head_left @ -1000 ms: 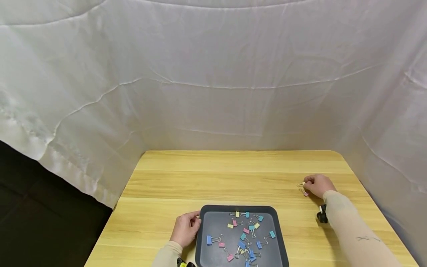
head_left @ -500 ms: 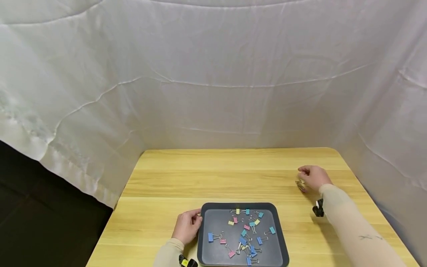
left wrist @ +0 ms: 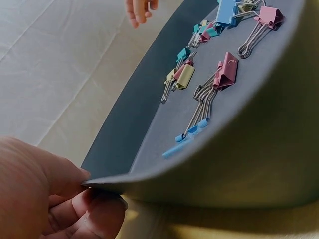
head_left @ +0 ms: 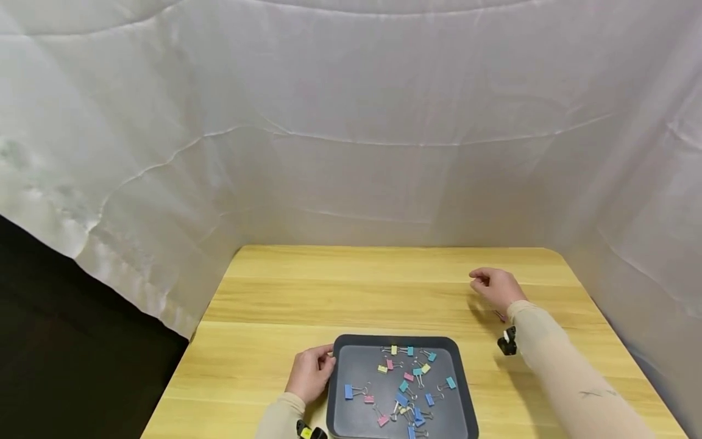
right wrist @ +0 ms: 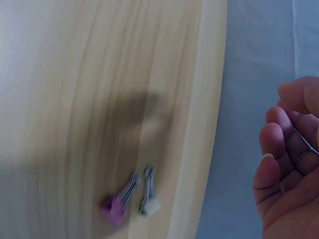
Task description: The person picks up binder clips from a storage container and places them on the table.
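Observation:
My left hand (head_left: 310,373) pinches the left rim of a dark grey tray (head_left: 351,353), thumb on top and fingers beneath, as the left wrist view shows. Several binder clips in blue, teal, pink and yellow lie scattered in the tray, including a blue binder clip (head_left: 348,392). My right hand (head_left: 496,288) hovers over the table's right side, fingers loosely bent, with nothing between them. Below it, a pink binder clip (right wrist: 114,211) and a pale binder clip (right wrist: 149,205) lie side by side on the wood. In the head view the hand and wrist mostly cover this pair.
The wooden table (head_left: 307,292) extends behind the tray and to both sides. Pale cloth (head_left: 351,183) hangs along its back and sides. A dark area (head_left: 71,341) lies beyond the table at the left.
My right hand has let go of the pale binder clip beside the pink one, then risen and moved left and slightly away. The left hand stays on the tray rim.

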